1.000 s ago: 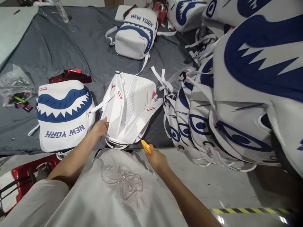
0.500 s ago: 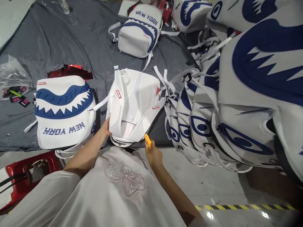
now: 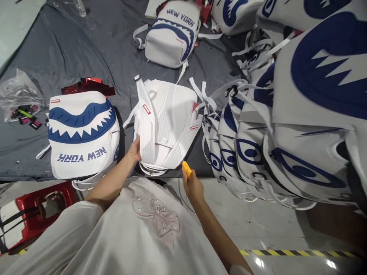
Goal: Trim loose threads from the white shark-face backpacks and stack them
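Observation:
A white backpack [image 3: 183, 99] lies back side up in front of me, with its padded shoulder straps and small red labels showing. My left hand [image 3: 134, 151] grips its left edge; the thumb lies along the side and the other fingers are hidden. Just off the lower right corner, my right hand [image 3: 194, 187] is closed around a small yellow tool [image 3: 187, 170], whose exact kind I cannot make out. To the left, another white backpack [image 3: 83, 156] lies front up, with a blue shark mouth and "NEW YORK" lettering upside down to me.
Several similar backpacks [image 3: 304, 152] stand packed together at right. One more backpack [image 3: 163, 49] sits at the back of the grey-covered table [image 3: 94, 42]. Dark red wrapping [image 3: 88, 88] and a clear plastic bag [image 3: 21, 89] lie at left. Below is a red stool [image 3: 28, 198].
The whole view has shifted slightly. The backpack's left straps have swung left at the top, and a loose strap end has come away from the left backpack. Both hands keep their holds.

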Demonstrator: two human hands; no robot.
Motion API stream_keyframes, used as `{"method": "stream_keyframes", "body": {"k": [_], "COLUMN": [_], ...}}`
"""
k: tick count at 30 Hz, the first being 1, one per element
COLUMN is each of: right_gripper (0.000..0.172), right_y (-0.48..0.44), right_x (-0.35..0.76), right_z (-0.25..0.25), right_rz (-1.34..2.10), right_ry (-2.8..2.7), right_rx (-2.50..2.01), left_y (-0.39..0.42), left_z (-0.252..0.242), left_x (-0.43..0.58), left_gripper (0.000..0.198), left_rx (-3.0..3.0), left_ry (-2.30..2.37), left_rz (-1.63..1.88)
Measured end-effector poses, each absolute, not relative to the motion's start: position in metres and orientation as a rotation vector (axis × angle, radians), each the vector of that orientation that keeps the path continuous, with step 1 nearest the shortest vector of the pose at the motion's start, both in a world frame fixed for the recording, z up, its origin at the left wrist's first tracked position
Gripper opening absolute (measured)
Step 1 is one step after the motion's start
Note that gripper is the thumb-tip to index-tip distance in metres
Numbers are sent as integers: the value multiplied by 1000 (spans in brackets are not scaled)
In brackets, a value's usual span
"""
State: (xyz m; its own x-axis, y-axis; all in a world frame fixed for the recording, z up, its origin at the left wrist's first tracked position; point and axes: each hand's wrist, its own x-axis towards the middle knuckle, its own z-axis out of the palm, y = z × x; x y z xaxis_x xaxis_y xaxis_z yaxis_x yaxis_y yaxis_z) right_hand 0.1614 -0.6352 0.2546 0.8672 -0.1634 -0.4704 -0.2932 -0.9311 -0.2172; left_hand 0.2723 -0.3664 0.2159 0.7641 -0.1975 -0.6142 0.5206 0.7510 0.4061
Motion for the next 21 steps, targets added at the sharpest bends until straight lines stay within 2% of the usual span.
{"method": "stream_keyframes", "body": {"k": [4, 9, 14, 18, 21], "right_gripper": [32, 32, 28, 29, 32], "right_y": [-655, -662, -631, -623, -628], "right_x": [130, 88, 105, 119, 116], "right_z": [265, 285, 282, 272, 272], "right_rz": [712, 940, 1056, 1044, 1011], "right_ry": [365, 229, -87, -124, -156], "right_rx": [-2729, -2742, -2782, -2857, -2748], "left_y": [-374, -381, -382, -378, -385], "left_z": [226, 231, 239, 260, 261], "left_x": [274, 272, 271, 238, 202], "left_gripper": [71, 62, 53, 53, 73], "left_rx": [576, 585, 720, 1391, 2153], "left_ry": [563, 550, 510, 476, 121], "left_rz": [-449, -425, -451, -407, -64]}}
